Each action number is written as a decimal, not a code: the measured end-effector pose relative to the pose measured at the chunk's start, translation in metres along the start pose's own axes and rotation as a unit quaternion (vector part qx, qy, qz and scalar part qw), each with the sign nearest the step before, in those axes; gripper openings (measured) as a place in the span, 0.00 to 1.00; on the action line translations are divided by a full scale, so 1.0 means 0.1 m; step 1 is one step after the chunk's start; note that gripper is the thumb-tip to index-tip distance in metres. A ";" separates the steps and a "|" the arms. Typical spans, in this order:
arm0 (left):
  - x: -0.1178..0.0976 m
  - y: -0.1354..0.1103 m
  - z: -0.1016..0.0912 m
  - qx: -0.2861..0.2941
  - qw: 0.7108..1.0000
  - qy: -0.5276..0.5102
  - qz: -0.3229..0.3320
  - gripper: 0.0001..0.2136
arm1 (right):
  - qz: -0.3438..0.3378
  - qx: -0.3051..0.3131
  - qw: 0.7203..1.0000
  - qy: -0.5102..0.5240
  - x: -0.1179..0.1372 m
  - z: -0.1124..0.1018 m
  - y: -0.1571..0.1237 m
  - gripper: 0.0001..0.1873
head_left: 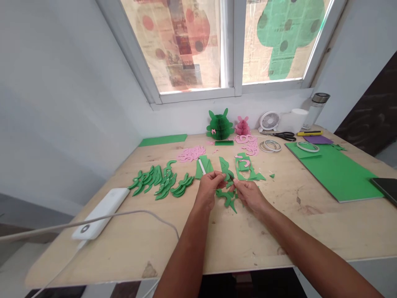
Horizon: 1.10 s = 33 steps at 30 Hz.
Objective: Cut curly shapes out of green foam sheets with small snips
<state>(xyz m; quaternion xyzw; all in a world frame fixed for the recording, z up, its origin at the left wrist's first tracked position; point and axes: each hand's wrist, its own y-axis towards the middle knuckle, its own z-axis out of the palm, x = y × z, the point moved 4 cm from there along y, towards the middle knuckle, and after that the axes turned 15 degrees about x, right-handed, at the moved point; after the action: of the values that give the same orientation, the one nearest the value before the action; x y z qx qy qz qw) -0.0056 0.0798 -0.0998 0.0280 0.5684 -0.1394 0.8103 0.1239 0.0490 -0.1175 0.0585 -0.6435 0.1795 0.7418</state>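
My left hand (210, 188) and my right hand (249, 194) meet over the middle of the wooden table (173, 244). Both pinch the same green paper cutout (228, 194), a thin irregular scrap that hangs between the fingers and trails down toward the table. Just behind the hands lie more green paper scraps (245, 167) and a folded green piece with a white strip (203, 167). A row of green curved cutouts (161, 182) lies to the left of my left hand.
Pink cutouts (190, 154) lie behind the green ones. A green honeycomb figure (219, 125) and a pink one (242, 126) stand by the wall. Scissors (283, 135), tape rolls (270, 145), a small fan (269, 121), a green sheet (335, 171) are at right. A white power bank (101, 213) lies at left.
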 end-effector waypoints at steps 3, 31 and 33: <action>0.00 0.00 0.00 -0.001 1.000 0.004 0.002 0.10 | -0.002 0.002 1.000 0.006 0.00 0.00 0.00 0.21; 0.00 0.00 -0.01 0.041 0.998 0.055 -0.011 0.10 | -0.002 -0.007 1.000 0.000 -0.03 -0.02 0.02 0.24; 0.01 0.00 0.01 0.044 0.997 0.055 -0.009 0.09 | -0.004 -0.009 1.000 0.003 -0.02 -0.02 0.02 0.25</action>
<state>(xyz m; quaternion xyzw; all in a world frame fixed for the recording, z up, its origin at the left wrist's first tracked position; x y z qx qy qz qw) -0.0049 0.0796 -0.1002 0.0663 0.6054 -0.1703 0.7747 0.1252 0.0511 -0.1203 0.0539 -0.6425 0.1708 0.7451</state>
